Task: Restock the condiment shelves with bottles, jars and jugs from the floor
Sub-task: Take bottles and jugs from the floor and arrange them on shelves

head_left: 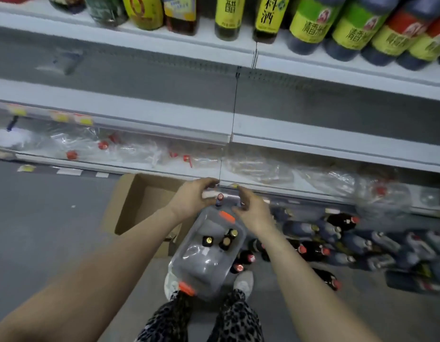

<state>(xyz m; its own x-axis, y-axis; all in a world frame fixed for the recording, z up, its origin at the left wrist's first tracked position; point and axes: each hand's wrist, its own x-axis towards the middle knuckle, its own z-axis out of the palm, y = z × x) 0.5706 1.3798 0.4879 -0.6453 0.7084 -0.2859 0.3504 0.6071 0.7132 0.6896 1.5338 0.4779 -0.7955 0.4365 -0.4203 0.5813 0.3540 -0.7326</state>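
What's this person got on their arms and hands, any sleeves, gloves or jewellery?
Nothing that shows. Both forearms are bare, with no sleeve in view. The left hand and right hand wear no gloves; I see no watch, bracelet or ring, though the fingers are slightly blurred. Below are leopard-print trousers and white shoes.

Top-shelf bottles (pixel 310 23) lose their necks to the upper edge; floor bottles (pixel 357 243) at right blur together, labels unreadable.
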